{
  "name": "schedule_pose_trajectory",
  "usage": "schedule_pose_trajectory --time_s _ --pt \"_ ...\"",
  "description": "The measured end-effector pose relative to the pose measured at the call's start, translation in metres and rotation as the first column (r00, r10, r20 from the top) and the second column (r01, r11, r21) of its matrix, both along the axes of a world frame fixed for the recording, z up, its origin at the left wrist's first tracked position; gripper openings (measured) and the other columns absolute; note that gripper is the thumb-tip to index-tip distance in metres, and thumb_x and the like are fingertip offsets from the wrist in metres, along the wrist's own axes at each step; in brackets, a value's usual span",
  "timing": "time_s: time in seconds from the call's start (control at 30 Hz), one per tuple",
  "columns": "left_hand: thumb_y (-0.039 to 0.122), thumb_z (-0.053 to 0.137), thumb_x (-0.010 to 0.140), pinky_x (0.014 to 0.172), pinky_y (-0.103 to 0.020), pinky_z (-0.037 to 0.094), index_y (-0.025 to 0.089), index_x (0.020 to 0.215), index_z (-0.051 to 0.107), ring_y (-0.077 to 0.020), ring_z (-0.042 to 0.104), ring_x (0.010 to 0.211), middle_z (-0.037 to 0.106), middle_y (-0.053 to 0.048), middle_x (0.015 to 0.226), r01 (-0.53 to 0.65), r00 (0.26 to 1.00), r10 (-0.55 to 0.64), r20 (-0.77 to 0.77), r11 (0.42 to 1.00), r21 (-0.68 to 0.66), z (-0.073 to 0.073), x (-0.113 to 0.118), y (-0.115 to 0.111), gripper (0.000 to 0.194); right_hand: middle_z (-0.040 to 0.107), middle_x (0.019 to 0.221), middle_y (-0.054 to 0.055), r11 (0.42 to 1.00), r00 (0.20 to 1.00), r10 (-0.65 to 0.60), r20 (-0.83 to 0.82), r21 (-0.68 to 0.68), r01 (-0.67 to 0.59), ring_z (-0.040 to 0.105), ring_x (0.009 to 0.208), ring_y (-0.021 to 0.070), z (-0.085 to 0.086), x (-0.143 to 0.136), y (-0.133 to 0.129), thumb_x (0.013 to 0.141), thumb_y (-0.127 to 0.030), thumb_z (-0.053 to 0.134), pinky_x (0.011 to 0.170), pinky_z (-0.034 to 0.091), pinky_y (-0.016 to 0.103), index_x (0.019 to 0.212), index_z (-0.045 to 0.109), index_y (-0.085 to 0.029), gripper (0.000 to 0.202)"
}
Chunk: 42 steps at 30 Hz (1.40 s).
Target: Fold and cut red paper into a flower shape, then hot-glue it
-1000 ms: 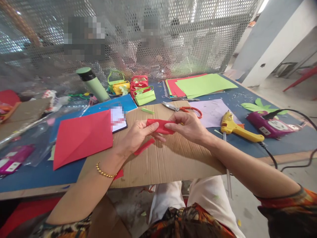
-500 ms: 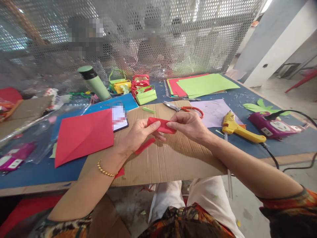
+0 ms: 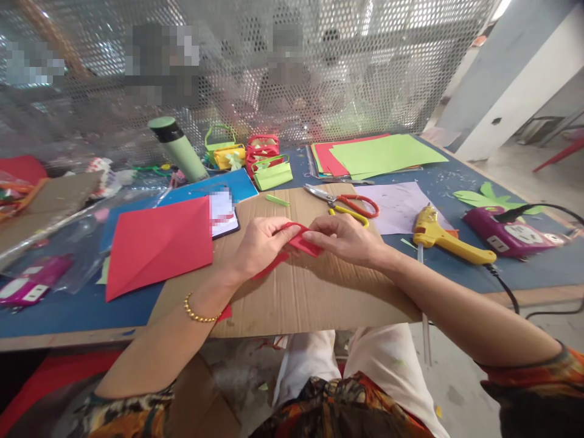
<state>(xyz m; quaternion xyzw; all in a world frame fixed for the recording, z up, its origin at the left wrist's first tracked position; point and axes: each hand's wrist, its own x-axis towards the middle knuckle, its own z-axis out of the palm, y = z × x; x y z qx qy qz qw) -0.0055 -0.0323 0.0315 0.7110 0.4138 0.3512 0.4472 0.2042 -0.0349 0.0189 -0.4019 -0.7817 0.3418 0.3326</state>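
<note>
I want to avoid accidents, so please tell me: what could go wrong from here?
The small red paper, pinched and bent between the left hand and right hand, might crease crookedly.

The right forearm crosses the glue stick of the yellow glue gun; a bump could shift the gun.

Its black cord passes over the table edge and might snag.

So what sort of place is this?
Likely a paper-craft workspace: a yellow glue gun, orange-handled scissors and small paper bags share the blue table.
</note>
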Motion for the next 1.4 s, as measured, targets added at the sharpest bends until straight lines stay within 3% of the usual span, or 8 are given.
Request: schedule_pose_trajectory --time_s 0.2,0.43,0.6,0.9,1.07,1.2,1.3,1.4 --pt "0.054 0.074 0.090 0.056 -0.027 0.054 0.015 0.084 0.072 -0.0176 0.072 0.060 0.077 -0.007 0.076 0.090 0.994 -0.079 0.077 0.984 -0.153 0.002 0.000 -0.001 0.040 0.045 0.055 -0.004 0.999 0.999 0.036 -0.004 -0.002 -0.036 0.039 0.053 0.0091 0.001 0.001 -0.001 0.099 -0.049 0.053 0.051 0.025 0.026 0.061 0.050 -0.020 0.048" --pt "0.061 0.068 0.093 0.060 -0.026 0.050 0.018 0.066 0.066 -0.0146 0.064 0.061 0.068 -0.003 0.063 0.041 0.997 -0.040 0.061 0.999 -0.007 0.006 -0.001 0.002 0.051 0.049 0.059 -0.002 1.000 1.000 0.016 -0.006 -0.012 -0.016 0.043 0.056 0.0103 -0.001 0.001 0.000 0.098 -0.044 0.053 0.053 0.027 0.027 0.066 0.058 -0.019 0.041" --pt "0.052 0.065 0.097 0.057 -0.026 0.047 0.021 0.061 0.060 -0.0135 0.059 0.058 0.065 0.000 0.059 -0.038 0.999 0.035 0.030 0.993 0.112 0.003 0.002 0.000 0.047 0.050 0.060 -0.002 1.000 1.000 -0.011 0.013 -0.004 0.011 0.043 0.057 0.0104 -0.004 -0.001 -0.001 0.099 -0.045 0.053 0.055 0.030 0.027 0.067 0.057 -0.019 0.041" --pt "0.051 0.066 0.096 0.049 -0.023 0.049 0.018 0.072 0.065 -0.0134 0.065 0.050 0.066 0.000 0.059 -0.044 0.998 0.043 0.046 0.999 0.013 0.004 0.004 -0.005 0.041 0.050 0.057 -0.002 0.999 0.999 0.032 -0.003 -0.019 -0.032 0.043 0.054 0.0098 0.001 -0.002 -0.005 0.101 -0.050 0.051 0.053 0.029 0.026 0.066 0.056 -0.020 0.047" --pt "0.065 0.056 0.099 0.058 -0.026 0.055 0.018 0.078 0.063 -0.0151 0.069 0.058 0.070 -0.004 0.068 0.037 0.995 -0.036 0.097 0.999 0.000 0.001 -0.003 0.003 0.052 0.053 0.056 -0.002 0.997 0.999 -0.026 -0.037 0.068 0.029 0.046 0.054 0.0107 0.004 0.004 -0.004 0.100 -0.055 0.056 0.053 0.031 0.028 0.064 0.056 -0.020 0.050" --pt "0.059 0.064 0.097 0.057 -0.026 0.049 0.018 0.089 0.065 -0.0123 0.064 0.057 0.069 -0.002 0.075 0.051 0.991 -0.029 -0.134 0.984 0.170 0.004 -0.015 0.020 0.041 0.050 0.052 -0.002 0.964 0.969 -0.190 -0.158 0.155 0.214 0.044 0.051 0.0120 0.009 0.012 0.000 0.099 -0.056 0.061 0.052 0.030 0.030 0.060 0.056 -0.022 0.052" --pt "0.034 0.068 0.096 0.069 -0.029 0.049 0.018 0.084 0.071 -0.0156 0.067 0.072 0.072 -0.003 0.078 0.153 0.906 0.017 -0.423 0.919 0.363 0.017 -0.017 0.031 0.020 0.051 0.051 -0.001 0.962 0.967 -0.198 -0.161 0.159 0.223 0.043 0.050 0.0126 0.007 0.015 0.004 0.098 -0.055 0.064 0.052 0.030 0.031 0.059 0.058 -0.022 0.051" --pt "0.026 0.064 0.097 0.084 -0.034 0.051 0.018 0.084 0.075 -0.0195 0.070 0.084 0.074 -0.003 0.081 0.208 0.850 0.075 -0.522 0.862 0.462 0.037 -0.017 0.037 0.019 0.053 0.051 -0.001 0.967 0.971 -0.190 -0.144 0.145 0.210 0.044 0.049 0.0125 0.002 0.017 0.007 0.097 -0.056 0.067 0.050 0.029 0.032 0.059 0.059 -0.023 0.051"
